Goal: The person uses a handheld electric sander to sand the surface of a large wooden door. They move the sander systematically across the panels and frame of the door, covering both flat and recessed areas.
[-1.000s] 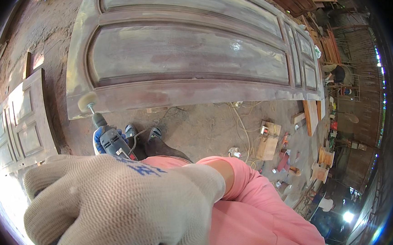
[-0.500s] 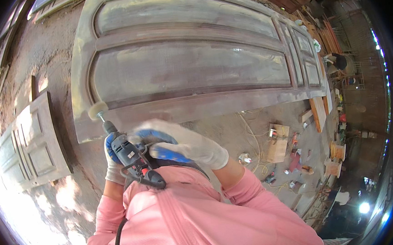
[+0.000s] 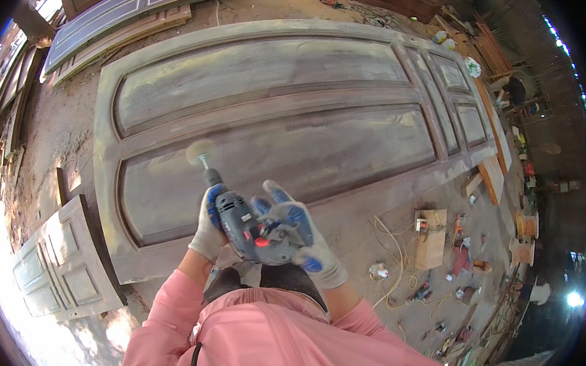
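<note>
The power drill (image 3: pixel 248 223) slants in front of the person's waist, above the near edge of the big panelled door (image 3: pixel 261 110), its nose aimed up and slightly leftward. Its body is dark grey, almost black, with dark vent slots near the front, a small pale label and a bright red spot by the handle. A shiny metal shank runs from the chuck to a round, cream-coloured wheel (image 3: pixel 200 151), soft and blurred at the rim. That wheel sits over the door's nearer long panel; whether it touches the wood I can't tell.

The left hand (image 3: pixel 209 223), in a whitish glove with blue-coated fingers, is curled round the front of the drill and has hold of it. The right hand (image 3: pixel 307 233), gloved alike, is beside the rear end, fingers loosely spread and the index stretched out; I can't tell whether it touches the tool. The door looks grey-brown, with chalky, yellowish patches.
</note>
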Demonstrator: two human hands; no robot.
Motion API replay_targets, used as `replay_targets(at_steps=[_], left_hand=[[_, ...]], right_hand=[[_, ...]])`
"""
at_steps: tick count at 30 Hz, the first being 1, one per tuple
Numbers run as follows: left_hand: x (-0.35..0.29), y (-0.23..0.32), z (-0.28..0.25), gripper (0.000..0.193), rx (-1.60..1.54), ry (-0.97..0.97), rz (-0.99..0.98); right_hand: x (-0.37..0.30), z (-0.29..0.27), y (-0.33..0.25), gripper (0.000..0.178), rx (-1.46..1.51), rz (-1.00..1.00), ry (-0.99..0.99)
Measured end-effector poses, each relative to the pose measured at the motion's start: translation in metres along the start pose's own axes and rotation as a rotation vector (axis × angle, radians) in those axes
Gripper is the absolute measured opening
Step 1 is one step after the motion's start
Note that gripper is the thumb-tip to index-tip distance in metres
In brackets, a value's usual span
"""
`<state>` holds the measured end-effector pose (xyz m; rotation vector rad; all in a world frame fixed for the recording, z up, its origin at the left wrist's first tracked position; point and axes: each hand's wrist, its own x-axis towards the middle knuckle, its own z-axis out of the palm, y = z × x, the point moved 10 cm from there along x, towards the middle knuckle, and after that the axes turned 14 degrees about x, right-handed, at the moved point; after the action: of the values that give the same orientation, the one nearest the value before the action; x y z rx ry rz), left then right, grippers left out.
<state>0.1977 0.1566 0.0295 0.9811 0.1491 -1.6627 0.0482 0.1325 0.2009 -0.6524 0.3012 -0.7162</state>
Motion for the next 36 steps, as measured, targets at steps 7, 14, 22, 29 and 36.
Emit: replay_targets(at_steps=[7, 14, 22, 29, 36], left_hand=[[0.095, -0.030, 0.104, 0.031, -0.095, -0.062, -0.094], [0.145, -0.009, 0.150, 0.025, -0.062, 0.060, -0.029], [0.247, -0.036, 0.217, 0.027, -0.013, -0.010, -0.139], [0.296, -0.044, 0.224, 0.026, 0.082, -0.035, -0.095], [0.266, -0.018, 0.173, 0.027, 0.090, 0.067, -0.056]], right_hand=[[0.055, -0.078, -0.102, 0.076, -0.684, 0.062, -0.257], [0.054, -0.148, -0.136, 0.052, -0.073, -0.007, 0.152], [0.055, -0.229, -0.204, 0.044, -0.315, -0.349, 0.521], [0.051, -0.265, -0.188, 0.039, -0.097, -0.519, 0.675], [0.059, -0.252, -0.145, 0.034, 0.027, -0.453, 0.721]])
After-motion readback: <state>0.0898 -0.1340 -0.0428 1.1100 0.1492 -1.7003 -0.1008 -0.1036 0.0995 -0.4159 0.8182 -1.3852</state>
